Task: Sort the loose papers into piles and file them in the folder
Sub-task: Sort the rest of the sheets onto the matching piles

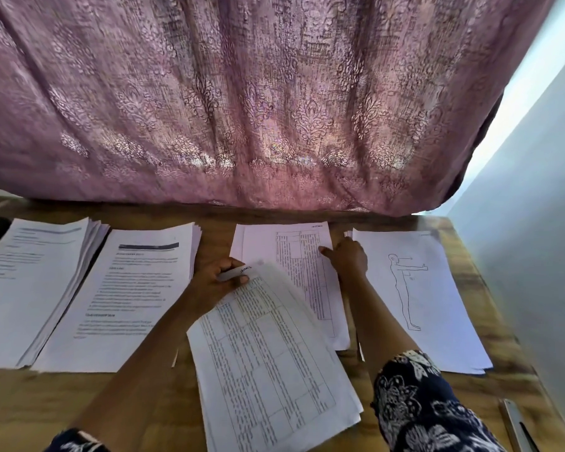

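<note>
Nearest us, the table sheets (268, 353) sit pinched in our left hand (221, 280); our right hand (348, 259), fingers flat, steadies the matching pile (287, 249) on the worktop (30, 402). We should square edges before lowering.

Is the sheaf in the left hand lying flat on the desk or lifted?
Lifted: the left hand grips the sheaf by its curled top corner, over the pile behind. Its near end: cannot tell.

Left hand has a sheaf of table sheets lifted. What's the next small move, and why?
Probably lay the sheaf of table sheets held by the left hand onto the centre pile: its top sheet shows the same gridded table, and the right hand rests at that pile's right edge, likely steadying it.
</note>
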### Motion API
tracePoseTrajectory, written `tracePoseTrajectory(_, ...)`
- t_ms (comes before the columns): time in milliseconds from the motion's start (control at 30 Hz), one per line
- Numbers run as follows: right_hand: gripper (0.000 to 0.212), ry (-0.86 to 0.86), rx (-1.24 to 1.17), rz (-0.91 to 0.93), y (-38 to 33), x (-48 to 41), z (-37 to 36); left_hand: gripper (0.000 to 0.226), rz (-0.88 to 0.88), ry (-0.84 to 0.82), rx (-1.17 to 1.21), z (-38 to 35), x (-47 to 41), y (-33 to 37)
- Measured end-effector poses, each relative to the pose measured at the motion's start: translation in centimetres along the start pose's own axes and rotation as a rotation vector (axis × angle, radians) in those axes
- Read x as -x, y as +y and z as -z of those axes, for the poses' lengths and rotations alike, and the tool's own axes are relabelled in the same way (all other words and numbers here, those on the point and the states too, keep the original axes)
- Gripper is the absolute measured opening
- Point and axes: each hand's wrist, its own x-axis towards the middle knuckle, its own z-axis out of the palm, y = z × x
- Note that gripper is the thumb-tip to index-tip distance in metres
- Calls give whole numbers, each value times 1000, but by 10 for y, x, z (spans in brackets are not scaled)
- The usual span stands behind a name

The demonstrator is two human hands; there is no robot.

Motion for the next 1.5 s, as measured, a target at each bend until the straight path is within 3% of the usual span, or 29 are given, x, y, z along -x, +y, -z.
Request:
tracePoseTrajectory(67, 52, 14, 14, -17, -1, -5, -5, 54, 16, -5, 10, 1, -1, 0)
tracePoseTrajectory(167, 38, 29, 26, -83, 1, -8, -11, 22, 17, 16, -5, -2, 3, 1)
tracePoseTrajectory(233, 29, 21, -37, -93, 3, -7, -10, 13, -3, 40, -68, -4, 8, 4)
tracePoseTrajectory(367, 17, 22, -191, 112, 4, 16, 13, 15, -51, 23, -58, -4, 13, 9)
tracePoseTrajectory(467, 10, 3, -235, 305, 10, 55, 29, 35, -130, 30, -35, -4, 15, 15)
tracePoseTrajectory(567, 12, -78, -164, 426, 19, 94, 34, 50, -219, 64, -57, -6, 14, 20)
tracePoseTrajectory(667, 12, -187, -166, 489, 14, 118, 39, 49, -245, 72, -23, -8, 11, 23)
tracePoseTrajectory(767, 16, -391, -234, 478, 9, 130, 35, 35, -204, 35, -69, -9, 10, 22)
tracePoseTrajectory(867, 16, -556, -338, 460, 13, 132, 34, 58, -176, 69, -82, -12, 15, 20)
tracePoseTrajectory(933, 20, -610, -484, 394, 12, 124, 36, 49, -162, 63, -74, -12, 18, 15)
tracePoseTrajectory(1000, 21, -468, -506, 379, 5, 103, 36, 26, -130, 21, -72, -8, 19, 12)
tracePoseTrajectory(1067, 21, -274, -289, 413, -4, 71, 29, 14, -98, -2, -125, -6, 21, 16)
tracePoseTrajectory(1133, 34, -178, -87, 438, -14, 34, 17, 6, -79, 3, -130, -6, 21, 20)
tracePoseTrajectory(1267, 72, -141, 185, 518, -24, -10, -9, 54, -172, 22, -33, -6, 21, 21)
tracePoseTrajectory(1300, 78, -157, 211, 504, -23, -14, -16, 53, -177, 30, -48, -5, 20, 20)
tracePoseTrajectory(1400, 80, -189, 187, 454, -15, -8, -36, 15, -153, 27, -107, -1, 17, 8)
tracePoseTrajectory(1500, 72, -184, 120, 456, -11, 9, -43, 16, -131, 9, -144, 0, 15, 4)
